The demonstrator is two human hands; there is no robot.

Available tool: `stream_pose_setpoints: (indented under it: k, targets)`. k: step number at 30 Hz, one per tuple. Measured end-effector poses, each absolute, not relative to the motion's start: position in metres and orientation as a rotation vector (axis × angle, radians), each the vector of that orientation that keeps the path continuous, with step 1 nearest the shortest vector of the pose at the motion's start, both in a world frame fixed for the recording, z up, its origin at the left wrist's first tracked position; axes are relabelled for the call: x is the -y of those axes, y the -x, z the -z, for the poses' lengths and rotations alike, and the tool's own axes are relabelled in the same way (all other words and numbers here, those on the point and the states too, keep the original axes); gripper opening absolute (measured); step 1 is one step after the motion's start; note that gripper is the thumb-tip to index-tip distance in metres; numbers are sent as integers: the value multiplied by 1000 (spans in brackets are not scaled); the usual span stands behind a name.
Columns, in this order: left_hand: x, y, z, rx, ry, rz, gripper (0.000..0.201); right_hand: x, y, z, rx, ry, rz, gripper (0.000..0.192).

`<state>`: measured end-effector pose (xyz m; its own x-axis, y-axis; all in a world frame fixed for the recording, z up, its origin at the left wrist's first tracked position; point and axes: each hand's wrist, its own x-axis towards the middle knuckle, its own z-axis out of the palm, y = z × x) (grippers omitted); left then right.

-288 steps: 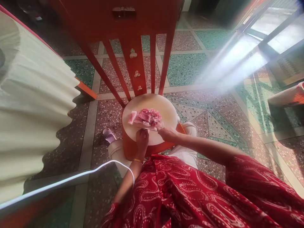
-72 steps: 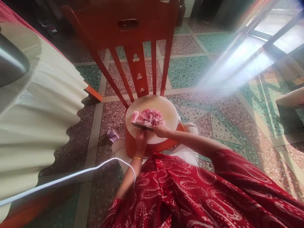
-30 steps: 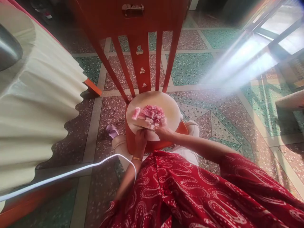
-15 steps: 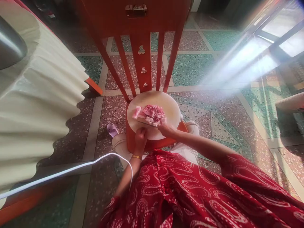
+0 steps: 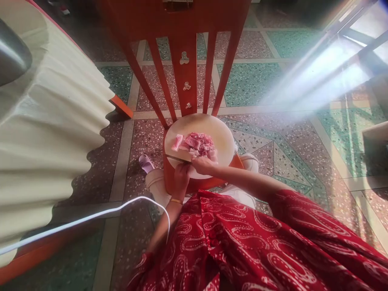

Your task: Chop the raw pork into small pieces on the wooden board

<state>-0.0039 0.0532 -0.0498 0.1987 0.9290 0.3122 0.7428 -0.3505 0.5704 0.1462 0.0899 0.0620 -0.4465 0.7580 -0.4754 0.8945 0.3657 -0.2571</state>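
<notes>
My right hand [image 5: 203, 165] is closed round the handle of a knife [image 5: 178, 159], whose narrow blade points left over the near part of a round cutting board [image 5: 222, 133]. Just below the blade, at the board's front edge, my left hand [image 5: 182, 176] is curled closed, and whatever its fingers hold is hidden. Cut pink meat [image 5: 200, 142] lies heaped in the middle of the board, beyond the knife. A separate paler strip of meat [image 5: 177, 142] rests at the heap's left side.
The board sits on the seat of a red wooden chair [image 5: 186, 89], its slatted back facing me. At left stands a table with a cream pleated cloth [image 5: 60, 133]. A white cable [image 5: 91, 216] crosses the lower left. A purple slipper [image 5: 146, 164] is on the speckled tile floor [image 5: 254, 83].
My right hand and the knife have moved left, away from the meat heap, so the blade now reaches past the board's left side. My left hand stays near the front edge.
</notes>
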Motion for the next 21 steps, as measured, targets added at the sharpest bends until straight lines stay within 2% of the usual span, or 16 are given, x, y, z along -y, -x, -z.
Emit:
stream_pose_setpoints:
  k: [6,10,15,21]
  targets:
    - [-52,5,47,-1573,-2254,-816,18,-85,-160,-63,-2383,-1482,654,23]
    - [-67,-2,37,-1548,-2233,-850,20,-73,-199,-69,-2272,-1728,632,23]
    - [-122,-13,13,-1416,-2327,-888,27,-69,-221,-81,-2267,-2022,679,31]
    - [-186,-18,-15,-1219,-2596,-541,35,-62,-266,-94,-2395,-1937,581,38]
